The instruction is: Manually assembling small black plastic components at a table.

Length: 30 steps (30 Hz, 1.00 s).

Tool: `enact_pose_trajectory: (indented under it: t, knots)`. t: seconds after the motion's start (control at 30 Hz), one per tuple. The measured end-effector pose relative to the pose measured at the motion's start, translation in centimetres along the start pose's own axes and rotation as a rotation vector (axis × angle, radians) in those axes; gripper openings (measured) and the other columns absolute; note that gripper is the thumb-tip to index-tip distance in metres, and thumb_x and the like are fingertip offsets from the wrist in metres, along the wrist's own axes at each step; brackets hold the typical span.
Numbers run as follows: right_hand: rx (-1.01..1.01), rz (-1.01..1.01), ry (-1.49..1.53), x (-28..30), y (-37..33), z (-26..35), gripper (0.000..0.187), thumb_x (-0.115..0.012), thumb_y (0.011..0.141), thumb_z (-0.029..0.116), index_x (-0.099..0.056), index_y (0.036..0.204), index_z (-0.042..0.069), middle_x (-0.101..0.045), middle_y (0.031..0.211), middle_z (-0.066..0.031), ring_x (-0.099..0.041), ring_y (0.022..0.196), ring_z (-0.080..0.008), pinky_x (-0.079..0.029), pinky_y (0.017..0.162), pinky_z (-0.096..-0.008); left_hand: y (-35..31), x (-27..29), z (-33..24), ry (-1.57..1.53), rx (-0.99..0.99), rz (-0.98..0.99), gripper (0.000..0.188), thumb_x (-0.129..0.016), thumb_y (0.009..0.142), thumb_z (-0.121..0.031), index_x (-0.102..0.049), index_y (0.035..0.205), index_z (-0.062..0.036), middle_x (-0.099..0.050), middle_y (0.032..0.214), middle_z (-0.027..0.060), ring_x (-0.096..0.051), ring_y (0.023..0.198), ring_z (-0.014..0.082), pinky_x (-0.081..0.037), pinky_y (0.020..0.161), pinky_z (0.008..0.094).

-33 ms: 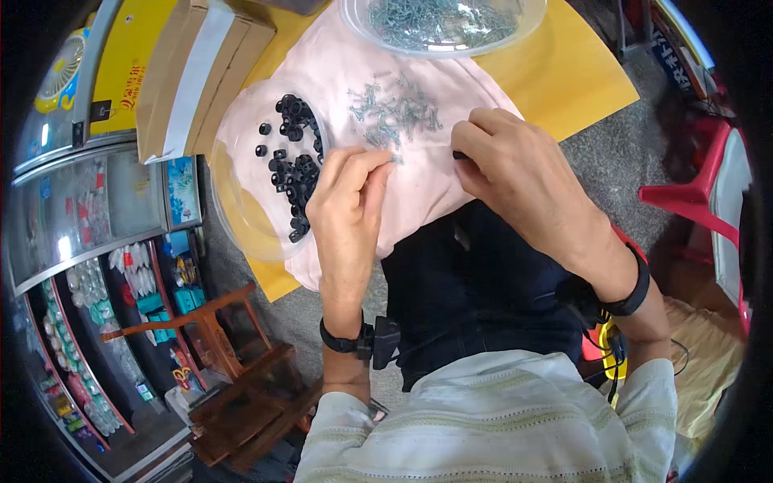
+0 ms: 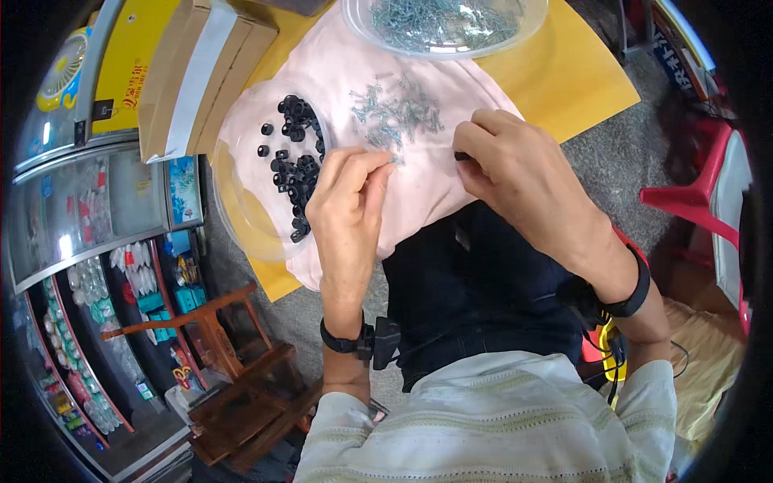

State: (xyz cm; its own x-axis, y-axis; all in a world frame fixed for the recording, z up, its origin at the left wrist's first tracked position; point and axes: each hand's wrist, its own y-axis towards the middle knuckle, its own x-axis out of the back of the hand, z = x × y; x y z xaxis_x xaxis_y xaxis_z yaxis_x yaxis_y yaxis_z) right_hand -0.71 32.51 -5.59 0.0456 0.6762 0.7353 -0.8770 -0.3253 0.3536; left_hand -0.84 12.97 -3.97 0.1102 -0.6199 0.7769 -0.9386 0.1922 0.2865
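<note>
My left hand (image 2: 352, 197) is closed in a pinch over the pink cloth (image 2: 419, 197). A small silvery screw (image 2: 397, 160) shows at its fingertips. My right hand (image 2: 523, 177) pinches a small black plastic piece (image 2: 461, 156), mostly hidden by the fingers. Between and beyond the hands lies a loose heap of silvery screws (image 2: 403, 109) on the cloth. To the left of my left hand, many black plastic pieces (image 2: 298, 177) are gathered along the inside of a clear round lid or shallow tray (image 2: 233, 211).
A clear plastic tub (image 2: 451, 53) full of screws stands at the far edge. Yellow board (image 2: 576, 76) lies under the cloth. A cardboard box (image 2: 221, 76) is at the far left, a wooden chair (image 2: 233, 346) at the left, and a red stool (image 2: 700, 181) at the right.
</note>
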Motion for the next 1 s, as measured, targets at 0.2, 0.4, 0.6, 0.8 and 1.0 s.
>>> enact_pose_trajectory:
  t: [0.2, 0.4, 0.6, 0.8, 1.0]
  knots:
    - [-0.031, -0.036, 0.044, -0.1, -0.1, 0.1, 0.01, -0.059, 0.073, 0.003, -0.051, 0.077, -0.001, -0.053, 0.078, -0.0148, -0.056, 0.078, -0.0348, -0.047, 0.065, -0.0416, -0.2, -0.2, 0.8, -0.138, 0.029, -0.047, 0.012, -0.065, 0.079, 0.004, -0.065, 0.091, 0.0011, -0.062, 0.086, 0.0058, -0.058, 0.073, 0.0114, -0.047, 0.066, 0.0218]
    - [-0.046, -0.025, 0.041, 0.0, 0.1, -0.1, 0.008, -0.058, 0.075, 0.003, -0.051, 0.076, -0.001, -0.053, 0.078, -0.0153, -0.056, 0.077, -0.0352, -0.047, 0.066, -0.0424, -0.7, -0.7, 1.8, -0.527, 0.239, -0.023, 0.018, -0.059, 0.087, 0.001, -0.058, 0.105, 0.0048, -0.063, 0.088, 0.0068, -0.059, 0.078, 0.0099, -0.048, 0.07, 0.0214]
    - [-0.057, -0.006, 0.016, 0.4, 0.2, 0.5, 0.009, -0.06, 0.075, 0.004, -0.052, 0.078, 0.0, -0.054, 0.079, -0.0149, -0.057, 0.077, -0.0352, -0.048, 0.066, -0.0425, -1.1, -1.2, 1.6, -0.561, 0.216, -0.032, 0.023, -0.057, 0.089, 0.001, -0.056, 0.111, 0.0053, -0.063, 0.092, 0.0082, -0.061, 0.081, 0.011, -0.05, 0.073, 0.0222]
    - [-0.053, -0.094, 0.167, 0.1, 1.3, 1.7, 0.014, -0.064, 0.075, 0.007, -0.059, 0.086, 0.001, -0.058, 0.081, -0.0151, -0.059, 0.076, -0.0344, -0.046, 0.064, -0.0415, -1.3, -0.9, 1.0, -0.686, 0.219, -0.058, 0.031, -0.056, 0.089, 0.002, -0.051, 0.119, 0.0051, -0.064, 0.095, 0.0108, -0.063, 0.081, 0.0134, -0.051, 0.074, 0.023]
    - [-0.098, 0.001, 0.449, -1.5, 3.0, 2.4, 0.011, -0.066, 0.078, 0.008, -0.064, 0.085, 0.0, -0.06, 0.077, -0.0116, -0.056, 0.065, -0.0239, -0.044, 0.059, -0.0324, -1.6, -0.9, 0.4, -0.755, 0.193, -0.072, 0.032, -0.056, 0.088, 0.003, -0.052, 0.121, 0.0019, -0.065, 0.091, 0.0104, -0.064, 0.08, 0.0126, -0.052, 0.072, 0.0239]
